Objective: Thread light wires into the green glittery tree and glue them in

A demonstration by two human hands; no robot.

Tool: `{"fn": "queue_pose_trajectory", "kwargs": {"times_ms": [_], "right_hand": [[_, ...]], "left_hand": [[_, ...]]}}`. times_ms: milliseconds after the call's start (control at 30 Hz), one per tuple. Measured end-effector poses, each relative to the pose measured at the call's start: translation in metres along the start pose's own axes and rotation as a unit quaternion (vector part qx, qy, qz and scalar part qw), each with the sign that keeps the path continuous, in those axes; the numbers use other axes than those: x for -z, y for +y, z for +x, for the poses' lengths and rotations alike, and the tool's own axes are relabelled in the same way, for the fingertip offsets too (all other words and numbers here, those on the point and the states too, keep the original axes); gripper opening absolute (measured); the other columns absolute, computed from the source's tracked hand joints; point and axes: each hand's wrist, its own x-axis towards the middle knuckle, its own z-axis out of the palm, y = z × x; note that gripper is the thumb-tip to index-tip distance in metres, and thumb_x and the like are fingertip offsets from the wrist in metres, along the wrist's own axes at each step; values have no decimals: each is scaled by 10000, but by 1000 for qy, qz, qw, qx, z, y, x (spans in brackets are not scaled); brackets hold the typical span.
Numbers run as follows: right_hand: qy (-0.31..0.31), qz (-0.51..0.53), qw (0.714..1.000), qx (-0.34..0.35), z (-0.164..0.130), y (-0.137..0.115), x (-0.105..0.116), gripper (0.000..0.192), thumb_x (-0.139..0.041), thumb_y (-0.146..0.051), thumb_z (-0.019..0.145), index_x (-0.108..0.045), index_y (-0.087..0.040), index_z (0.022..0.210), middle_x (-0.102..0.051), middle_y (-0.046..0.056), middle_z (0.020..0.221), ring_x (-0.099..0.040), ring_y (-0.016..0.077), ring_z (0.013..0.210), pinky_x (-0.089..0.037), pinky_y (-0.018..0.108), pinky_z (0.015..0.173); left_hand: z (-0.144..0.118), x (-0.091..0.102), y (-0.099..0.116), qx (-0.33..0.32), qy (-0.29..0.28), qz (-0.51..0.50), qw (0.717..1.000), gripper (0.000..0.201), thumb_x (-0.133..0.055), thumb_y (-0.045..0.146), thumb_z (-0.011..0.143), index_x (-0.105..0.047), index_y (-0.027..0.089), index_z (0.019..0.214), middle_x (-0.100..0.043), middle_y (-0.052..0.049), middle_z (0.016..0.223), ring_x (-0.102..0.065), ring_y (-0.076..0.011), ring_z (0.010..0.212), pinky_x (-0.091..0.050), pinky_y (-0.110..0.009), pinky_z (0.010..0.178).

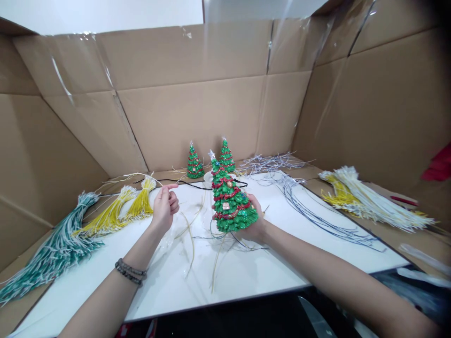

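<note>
A green Christmas tree figurine [230,199] with red garlands and a silvery star leans left above the middle of the table. My right hand [256,220] is closed around its back and lower side, with most fingers hidden behind it. To the left, my left hand [166,204] is raised, its fingers curled in a pinch. A thin pale wire [155,179] runs from the left up to those fingers, and its end is hidden in the grip. Loose wires hang or lie below the figurine; whether they join it I cannot tell.
Two similar trees, one on the left [195,162] and one on the right [226,156], stand behind. Green-white wires [66,244] and yellow wires [141,202] lie left. Blue-grey wires [317,216] and white wires [377,199] lie right. Cardboard walls [197,108] enclose the white tabletop [169,291].
</note>
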Motion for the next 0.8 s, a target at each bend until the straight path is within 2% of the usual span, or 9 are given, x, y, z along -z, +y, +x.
{"fn": "queue_pose_trajectory", "kwargs": {"times_ms": [100, 200, 267, 333, 433, 533, 633, 700, 800], "right_hand": [[-25, -13, 1000, 7, -1, 0, 0, 538, -540, -535, 732, -686, -164, 1094, -769, 105, 1023, -710, 316, 989, -519, 478, 901], [-18, -14, 1000, 13, 0, 0, 0, 509, -562, -530, 742, -690, -172, 1081, -772, 94, 1017, -713, 296, 1003, -519, 450, 916], [-8, -6, 1000, 13, 0, 0, 1, 481, -566, -517, 751, -694, -177, 1065, -775, 81, 1018, -717, 275, 988, -521, 424, 918], [9, -2, 1000, 13, 2, 0, 1, 451, -571, -498, 755, -702, -179, 1045, -780, 68, 996, -724, 258, 941, -530, 402, 897], [60, -13, 998, 25, 4, 0, 1, 377, -585, -459, 758, -717, -185, 982, -783, 42, 885, -726, 232, 818, -549, 366, 811], [85, -34, 995, 41, 6, 2, 1, 343, -584, -438, 773, -724, -185, 958, -784, 39, 866, -726, 229, 782, -555, 352, 756], [67, -48, 995, 57, 9, 3, 2, 332, -585, -426, 788, -728, -191, 974, -790, 47, 923, -736, 241, 845, -561, 363, 784], [65, -55, 994, 68, 11, 4, 2, 306, -600, -424, 782, -728, -206, 955, -791, 36, 912, -738, 241, 845, -566, 371, 788], [74, -67, 992, 72, 12, 4, 1, 269, -620, -430, 763, -722, -222, 899, -791, 23, 868, -741, 246, 809, -573, 370, 729]], "left_hand": [[-1, -1, 1, 4, 6, -37, 999, 238, -581, 324, 888, -654, 121, 787, -279, 93, 515, -221, -32, 371, -208, -139, 351], [-1, -6, 2, -31, -12, -43, 999, 132, -634, 235, 818, -690, 117, 832, -473, 24, 628, -461, -70, 515, -420, -176, 479], [-4, -10, 0, -75, -27, 19, 997, 175, -669, 289, 833, -721, 132, 891, -615, -49, 798, -596, -124, 723, -522, -232, 657], [-9, -13, -1, -134, -38, 118, 983, 247, -683, 384, 858, -753, 149, 888, -657, -88, 952, -611, -147, 864, -525, -237, 759], [-19, -18, 1, -188, -70, 204, 958, 319, -675, 461, 869, -780, 161, 843, -648, -70, 880, -557, -106, 683, -486, -206, 600], [-32, -26, 6, -195, -111, 189, 956, 324, -672, 452, 876, -783, 153, 818, -664, -62, 774, -534, -89, 514, -478, -231, 482], [-45, -34, 10, -245, -143, 185, 941, 198, -697, 342, 874, -793, 172, 842, -713, -67, 805, -653, -129, 567, -570, -267, 547], [-52, -37, 11, -294, -171, 215, 915, 111, -703, 256, 872, -799, 201, 886, -743, -60, 832, -693, -137, 604, -597, -269, 595], [-59, -38, 11, -371, -193, 273, 867, 127, -726, 161, 845, -795, 234, 923, -773, -40, 828, -723, -143, 668, -604, -252, 640]]}}
